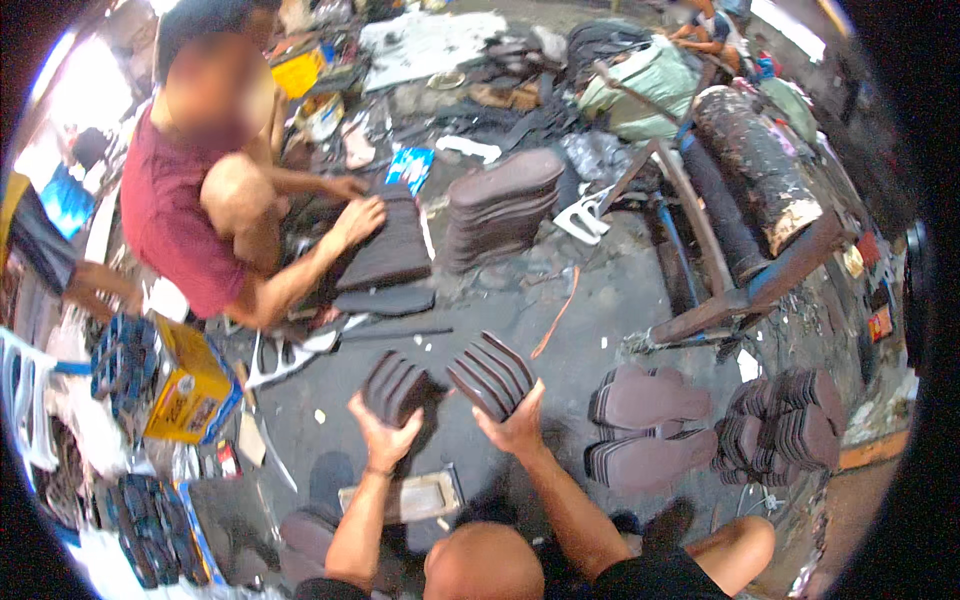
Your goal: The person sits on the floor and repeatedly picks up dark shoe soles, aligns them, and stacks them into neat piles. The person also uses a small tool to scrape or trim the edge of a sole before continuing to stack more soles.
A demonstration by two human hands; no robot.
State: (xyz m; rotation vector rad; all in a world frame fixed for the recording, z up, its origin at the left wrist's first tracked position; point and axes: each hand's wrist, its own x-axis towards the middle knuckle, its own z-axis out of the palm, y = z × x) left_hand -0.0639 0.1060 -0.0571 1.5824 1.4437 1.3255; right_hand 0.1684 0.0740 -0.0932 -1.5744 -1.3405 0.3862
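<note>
Shoe soles, dark brown, are held in two bundles above the grey floor [500, 295], one before each hand's palm. The left hand [388, 438] has its grip parted by the thickness of the left bundle [396, 388], fingers on its outer side, thumb on its inner side. The right hand [514, 427] grips the lower end of the right bundle [492, 375] likewise, its upper ends fanned apart. Brown sole stacks [655, 458] lie to the right; a taller stack [505, 205] stands beyond.
</note>
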